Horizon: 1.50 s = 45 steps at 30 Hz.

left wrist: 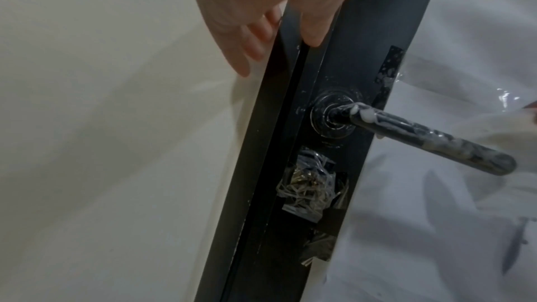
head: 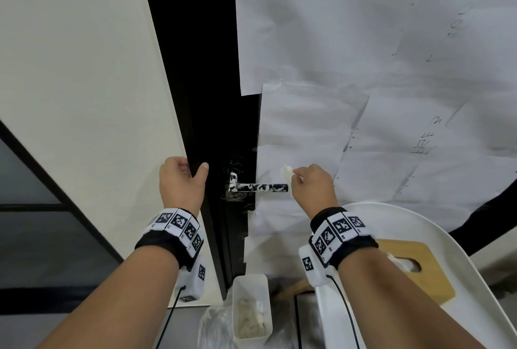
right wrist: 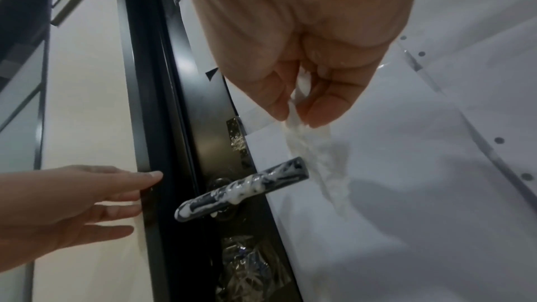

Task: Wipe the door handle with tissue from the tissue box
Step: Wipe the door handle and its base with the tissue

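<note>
A black lever door handle (head: 258, 188) smeared with white foam sticks out from the dark door edge (head: 212, 113); it also shows as the door handle (left wrist: 430, 139) and the door handle (right wrist: 244, 188). My right hand (head: 310, 183) pinches a white tissue (head: 286, 171) between thumb and fingers, just right of and above the handle's free end; the tissue (right wrist: 313, 146) hangs down behind the handle tip. My left hand (head: 181, 180) grips the door edge, thumb on the near face and fingers (left wrist: 255, 43) around the far side.
White paper sheets (head: 363, 68) cover the door face. A white chair (head: 436, 236) at lower right carries a wooden tissue box (head: 419, 270). A white bin (head: 251, 306) with used tissues stands on the floor below the handle. A pale wall (head: 84, 82) lies left.
</note>
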Motion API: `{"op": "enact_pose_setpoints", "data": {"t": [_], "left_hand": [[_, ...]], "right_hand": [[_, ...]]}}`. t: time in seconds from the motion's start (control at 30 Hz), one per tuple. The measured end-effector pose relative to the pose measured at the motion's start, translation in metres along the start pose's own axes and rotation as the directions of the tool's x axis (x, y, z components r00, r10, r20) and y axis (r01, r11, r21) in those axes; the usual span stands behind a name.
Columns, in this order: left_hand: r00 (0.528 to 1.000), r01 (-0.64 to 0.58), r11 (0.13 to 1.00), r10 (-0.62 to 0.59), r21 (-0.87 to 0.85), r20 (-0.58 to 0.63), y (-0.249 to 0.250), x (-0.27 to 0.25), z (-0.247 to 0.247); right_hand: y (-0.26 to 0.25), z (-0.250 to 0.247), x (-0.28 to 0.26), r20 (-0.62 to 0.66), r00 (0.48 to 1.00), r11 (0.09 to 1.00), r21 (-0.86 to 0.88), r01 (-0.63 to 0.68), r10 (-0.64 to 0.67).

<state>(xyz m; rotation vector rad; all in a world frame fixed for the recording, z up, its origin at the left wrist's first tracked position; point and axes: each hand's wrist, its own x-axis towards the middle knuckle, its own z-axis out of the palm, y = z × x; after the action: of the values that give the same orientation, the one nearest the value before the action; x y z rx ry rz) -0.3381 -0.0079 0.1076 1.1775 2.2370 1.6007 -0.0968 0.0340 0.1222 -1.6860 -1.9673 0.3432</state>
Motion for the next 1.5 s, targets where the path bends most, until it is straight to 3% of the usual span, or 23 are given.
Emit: {"op": "enact_pose_setpoints", "data": {"t": [0.1, 0.43, 0.57, 0.63, 0.73, 0.93, 1.1, 1.3, 1.5], "left_hand": [[1.0, -0.002, 1.0, 0.002, 0.02, 0.005, -0.002, 0.004, 0.001], [0.991, -0.13, 0.978, 0.126, 0.162, 0.035, -0.005, 0.01, 0.009], [0.99, -0.139, 0.971, 0.133, 0.193, 0.044, -0.004, 0.01, 0.008], [0.989, -0.144, 0.968, 0.137, 0.207, 0.049, -0.004, 0.011, 0.008], [0.988, -0.152, 0.964, 0.142, 0.22, 0.059, -0.006, 0.013, 0.008], [0.983, -0.177, 0.933, 0.153, 0.312, 0.101, -0.006, 0.021, 0.001], [0.985, -0.158, 0.914, 0.116, 0.375, 0.13, -0.003, 0.023, -0.003], [0.984, -0.128, 0.875, 0.055, 0.466, 0.168, 0.004, 0.023, -0.008], [0.982, -0.128, 0.851, 0.035, 0.509, 0.188, 0.006, 0.023, -0.008]], "right_hand": [[-0.002, 0.006, 0.0, 0.066, 0.997, 1.0, -0.008, 0.027, -0.027], [0.002, 0.015, 0.009, 0.11, 0.994, 0.995, 0.095, 0.005, -0.015], [0.005, 0.018, 0.013, 0.264, 0.963, 0.967, 0.23, -0.108, 0.044], [0.006, 0.02, 0.013, 0.291, 0.957, 0.978, 0.192, -0.081, 0.022], [0.005, 0.021, 0.007, 0.284, 0.958, 0.999, 0.037, 0.039, -0.048], [0.003, 0.03, -0.002, 0.173, 0.98, 0.987, -0.11, 0.117, -0.097], [0.004, 0.027, -0.001, 0.043, 0.991, 0.989, -0.072, 0.128, -0.126], [-0.002, 0.029, -0.008, 0.156, 0.969, 0.969, -0.127, 0.212, -0.192], [-0.002, 0.016, -0.005, 0.052, 0.983, 0.959, -0.216, 0.184, -0.177]]}}
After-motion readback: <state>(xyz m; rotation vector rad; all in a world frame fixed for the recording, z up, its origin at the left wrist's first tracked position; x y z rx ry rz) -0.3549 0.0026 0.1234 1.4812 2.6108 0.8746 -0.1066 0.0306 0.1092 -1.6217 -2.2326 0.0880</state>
